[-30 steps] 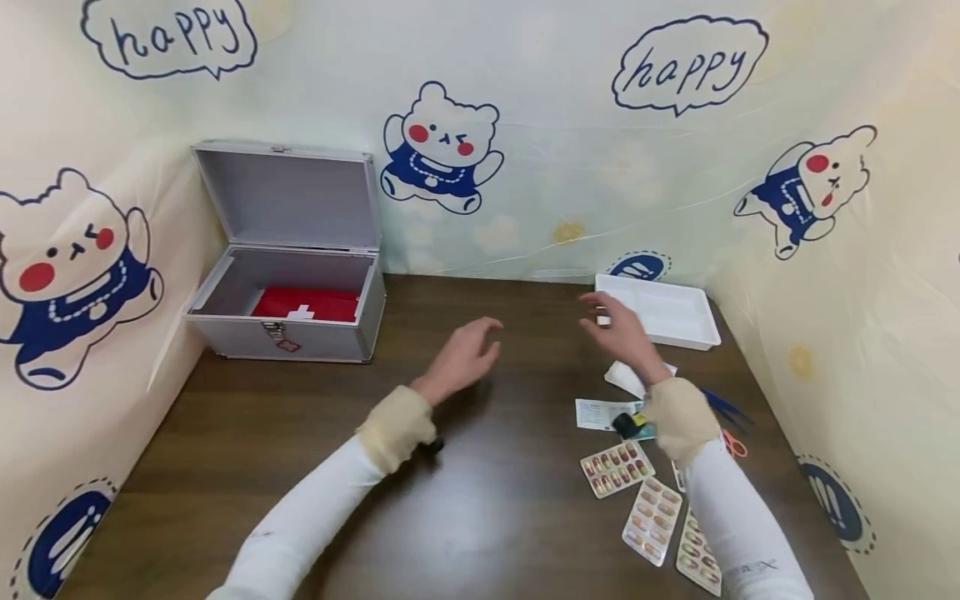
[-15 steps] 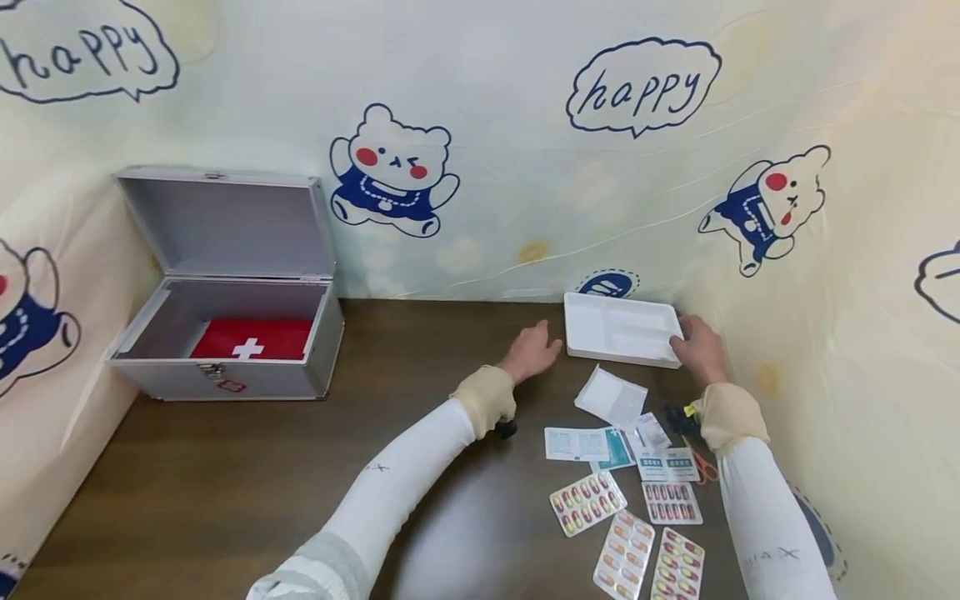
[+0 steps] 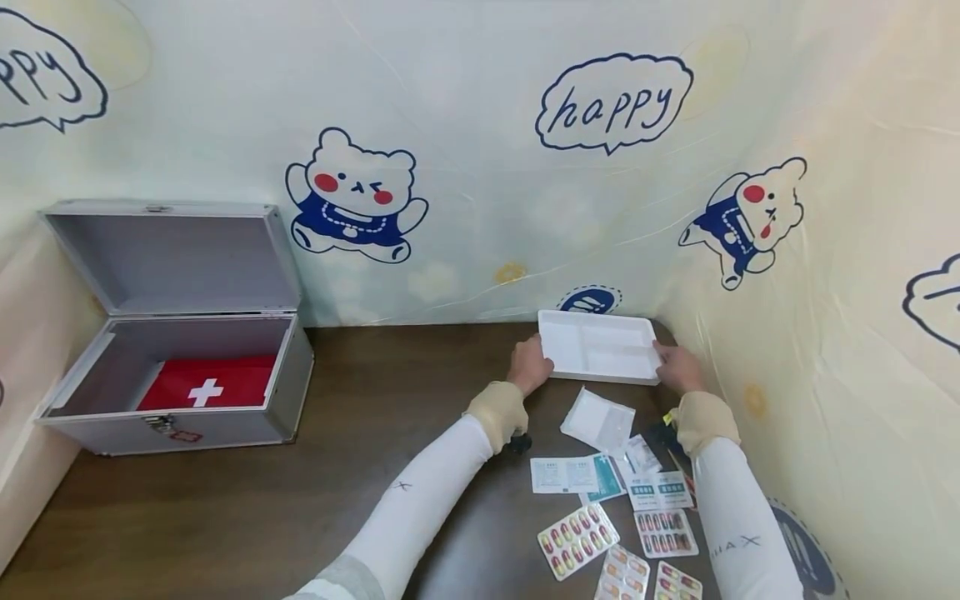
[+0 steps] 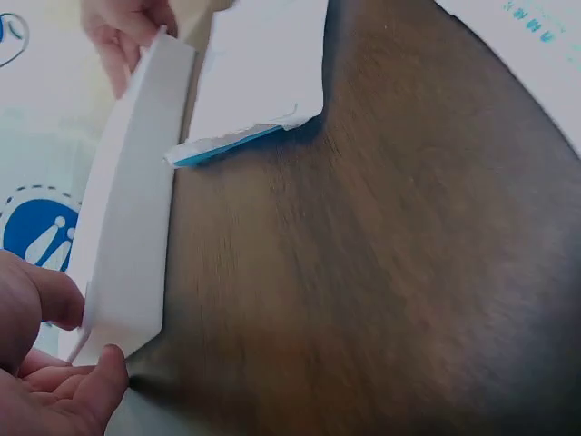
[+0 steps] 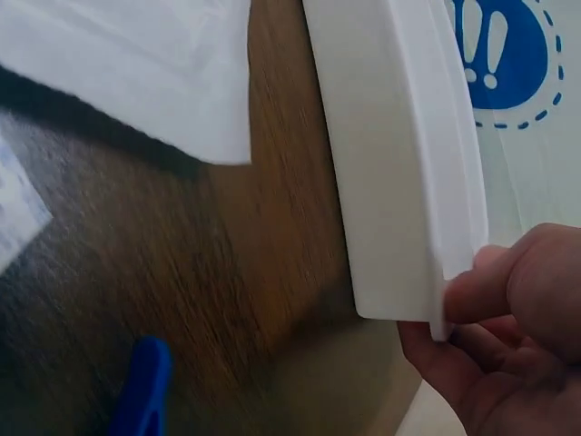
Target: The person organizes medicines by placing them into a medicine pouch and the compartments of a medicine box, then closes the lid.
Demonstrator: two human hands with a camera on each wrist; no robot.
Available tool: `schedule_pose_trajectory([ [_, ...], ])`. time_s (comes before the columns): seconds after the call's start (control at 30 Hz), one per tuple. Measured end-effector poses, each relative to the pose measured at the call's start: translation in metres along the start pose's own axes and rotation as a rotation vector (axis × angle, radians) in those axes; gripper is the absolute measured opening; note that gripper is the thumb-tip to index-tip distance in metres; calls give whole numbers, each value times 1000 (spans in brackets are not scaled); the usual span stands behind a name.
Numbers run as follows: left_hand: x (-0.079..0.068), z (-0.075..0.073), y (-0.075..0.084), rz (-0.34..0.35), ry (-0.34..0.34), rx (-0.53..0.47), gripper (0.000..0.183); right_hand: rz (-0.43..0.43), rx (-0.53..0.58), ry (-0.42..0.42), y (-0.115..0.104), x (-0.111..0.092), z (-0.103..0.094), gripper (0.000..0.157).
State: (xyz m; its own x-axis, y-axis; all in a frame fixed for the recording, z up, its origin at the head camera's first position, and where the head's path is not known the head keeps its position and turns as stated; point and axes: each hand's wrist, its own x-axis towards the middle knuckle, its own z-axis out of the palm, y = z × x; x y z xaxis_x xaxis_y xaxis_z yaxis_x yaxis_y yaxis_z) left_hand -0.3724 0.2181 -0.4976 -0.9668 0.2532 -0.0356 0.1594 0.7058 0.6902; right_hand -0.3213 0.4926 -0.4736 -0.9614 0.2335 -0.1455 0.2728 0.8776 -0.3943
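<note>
Plainly, the white, shallow, rectangular plastic tray (image 3: 598, 350) lies between the two hands at the far edge of the dark-brown wood-grained worktop (image 3: 390, 408), near the patterned cloth backdrop (image 3: 465, 167). From the tray's middle, the left hand (image 3: 530, 365) is towards eight o'clock and the right hand (image 3: 680, 368) towards four. Both are grasping it, one at each short end: the left pinches its end with the thumb on the rim and fingers lower down, and the right grips its rim between thumb and curled fingers. Whether the tray is raised a little at any corner, I cannot tell.

At six o'clock from the tray, just beside its near wall, lies a flat white packet (image 3: 597, 419). Further out the same way come white-and-teal printed paper sachets (image 3: 564, 475), then silver blister sheets of oval capsules (image 3: 577, 542). At nine o'clock, well apart from both hands, stands a silver-grey hinged box (image 3: 195, 433), lid up, with a flat red pouch bearing a white cross (image 3: 240, 379) inside.
</note>
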Motion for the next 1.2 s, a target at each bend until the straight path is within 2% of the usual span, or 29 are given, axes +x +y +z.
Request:
schedule_pose_trajectory([
  [0.1,-8,-13,-10,-5,-1,8,38,-29,-1,-22,-12,0,3,62],
  [0.2,-16,-26,-27,3,4,-2,39,-71,-5,-39,-26,-1,9,64],
  [0.33,-30,-49,-53,9,23,1,35,-131,-20,-87,-54,-3,18,65],
  [0.4,-37,-62,-66,10,28,20,32,-147,-27,-117,-70,-4,25,57],
  [0.53,-53,-89,-94,21,51,36,25,-219,-53,-126,-105,-10,40,15],
  [0.67,-74,-117,-126,21,101,35,20,-290,-76,-152,-141,-22,56,10],
  [0.83,-102,-142,-153,20,107,31,24,-287,-50,-211,-170,-39,71,13],
  [1.0,-133,-157,-167,44,122,40,28,-352,-89,-192,-187,-67,82,15],
  [1.03,-142,-159,-170,44,124,40,28,-373,-101,-190,-189,-75,83,18],
  [1.1,-161,-161,-175,37,131,29,35,-411,-127,-197,-193,-92,87,35],
  [1.2,-194,-165,-181,-7,125,1,51,-467,-154,-197,-198,-121,92,57],
])
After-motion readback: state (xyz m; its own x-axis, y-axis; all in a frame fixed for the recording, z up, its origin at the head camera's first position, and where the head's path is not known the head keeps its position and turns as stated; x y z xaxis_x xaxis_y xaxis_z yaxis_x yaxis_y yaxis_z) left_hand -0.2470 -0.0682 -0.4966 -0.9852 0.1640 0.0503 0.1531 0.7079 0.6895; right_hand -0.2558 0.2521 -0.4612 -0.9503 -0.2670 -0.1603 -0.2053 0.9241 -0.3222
